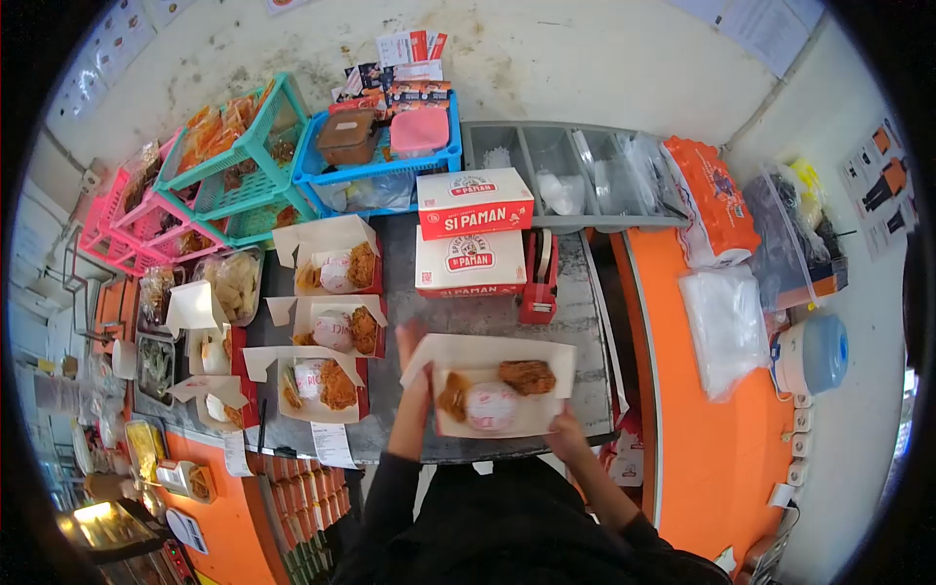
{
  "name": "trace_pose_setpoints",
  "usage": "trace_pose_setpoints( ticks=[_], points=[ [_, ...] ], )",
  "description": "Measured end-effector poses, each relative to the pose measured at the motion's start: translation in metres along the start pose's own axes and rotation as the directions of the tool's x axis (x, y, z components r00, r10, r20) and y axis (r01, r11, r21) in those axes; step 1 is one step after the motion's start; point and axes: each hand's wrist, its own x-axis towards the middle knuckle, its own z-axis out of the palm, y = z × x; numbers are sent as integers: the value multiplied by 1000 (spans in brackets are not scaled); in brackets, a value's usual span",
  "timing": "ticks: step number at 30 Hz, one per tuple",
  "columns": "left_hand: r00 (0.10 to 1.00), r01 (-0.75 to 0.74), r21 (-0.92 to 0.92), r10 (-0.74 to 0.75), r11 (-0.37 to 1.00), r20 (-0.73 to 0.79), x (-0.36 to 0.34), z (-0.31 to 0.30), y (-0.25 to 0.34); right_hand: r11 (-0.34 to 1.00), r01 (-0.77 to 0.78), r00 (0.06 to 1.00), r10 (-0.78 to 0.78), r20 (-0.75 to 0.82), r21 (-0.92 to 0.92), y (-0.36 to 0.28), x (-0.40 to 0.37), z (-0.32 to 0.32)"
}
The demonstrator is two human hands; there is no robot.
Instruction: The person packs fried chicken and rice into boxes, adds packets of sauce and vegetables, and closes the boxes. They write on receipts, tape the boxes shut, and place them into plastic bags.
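An open paper food box (556, 414) is in front of me at the table's near edge. Inside it are a brown fried piece (527, 376), a round white paper-wrapped bundle (490, 406) with red print, and a smaller golden-brown piece (452, 398). My left hand (416, 375) holds the box's left side, its fingertips pointing up and slightly blurred. At the lower right corner, my right hand (565, 435) grips the box wall with bent fingers. Left of it stand more open boxes (363, 402) with fried chicken (338, 387) and wrapped bundles.
Closed "Si Paman" boxes (471, 258) are stacked behind, beside a red tape dispenser (539, 278). A grey divided tray (604, 220), blue basket (375, 180) and green rack (255, 146) line the wall. Receipts (333, 446) hang over the front edge. Plastic bags (722, 327) lie right.
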Motion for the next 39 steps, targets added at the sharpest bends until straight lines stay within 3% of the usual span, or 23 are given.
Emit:
trace_pose_setpoints(
  ticks=[1, 3, 5, 7, 8, 9, 10, 12, 13, 14, 17, 18, 20, 24, 26, 28, 29, 31, 32, 33, 35, 37, 39],
  points=[
    [999, -18, 9, 19, 1000, -46, -2, -15, 2, 1000, -6, 1000, 6, -15, -5, 17, 11, 10],
    [997, -64, 330, 71, 942, -9, -33, -31, 19, 972, -63, 998, 64, -3, -225, 26, 29, 36],
    [998, -55, 273, 41, 961, 54, -59, -44, 17, 933, 25, 999, -15, 31, -360, 27, 35, 45],
    [986, 73, -68, -82, 995, -145, -71, -64, -7, 864, 115, 993, -86, 82, -490, 21, 34, 48],
    [971, 93, -188, -131, 978, -202, -74, -72, -15, 632, 217, 971, -218, 98, -744, 8, 26, 47],
    [995, 23, -186, -40, 982, -91, -75, -83, -22, 318, 266, 930, -333, 155, -910, -1, 18, 48],
    [998, -48, -193, 53, 980, 19, -75, -87, -23, 198, 384, 830, -501, 244, -902, -30, 10, 79],
    [995, -102, -82, 100, 991, -26, -76, -59, -6, -115, 507, 601, -664, 446, -854, -99, 21, 154],
    [987, -144, 32, 146, 989, -64, -75, -45, 0, -289, 519, 498, -663, 559, -804, -124, 43, 183],
    [981, -168, -11, 166, 986, -102, -69, -43, -2, -363, 539, 448, -641, 624, -760, -137, 71, 206],
    [953, -227, -21, 218, 974, -210, -63, -44, 1, -731, 455, 411, -333, 848, -508, -151, 152, 260],
    [946, -214, 6, 208, 977, -249, -68, -44, 4, -730, 466, 403, -329, 854, -500, -149, 176, 264],
    [960, -205, 90, 218, 975, -179, -84, -53, 7, -814, 472, 504, -66, 861, -339, -136, 213, 264],
    [971, -162, 290, 204, 943, -123, -123, -38, 27, -819, 501, 403, -66, 913, -280, -132, 216, 254],
    [958, -184, 327, 243, 927, -152, -132, -32, 33, -830, 457, 433, -105, 895, -319, -119, 194, 257],
    [856, -502, 492, 489, 711, 167, -137, -30, 39, -881, 351, 485, -119, 866, -317, -104, 178, 258],
    [861, -493, 496, 481, 715, 164, -139, -23, 49, -879, 353, 493, -117, 862, -321, -99, 172, 257],
    [930, -350, 787, 286, 508, 230, -134, -8, 64, -843, 423, 497, -91, 863, -332, -93, 160, 252],
    [912, -362, 846, 337, 391, 234, -131, -3, 63, -715, 566, 468, -130, 874, -410, -100, 151, 250],
    [916, -357, 847, 324, 395, 235, -126, -8, 59, -714, 561, 481, -131, 867, -419, -109, 135, 242],
    [923, -304, 810, 365, 502, 120, -113, -19, 48, -172, 740, 579, -329, 746, -650, -125, 86, 230],
    [931, -269, 797, 359, 541, 71, -108, -11, 60, -245, 670, 613, -351, 708, -701, -114, 39, 200],
    [937, -320, 842, 276, 434, 214, -105, -23, 67, -164, 543, 745, -359, 563, -824, -76, 34, 163]
  ],
)
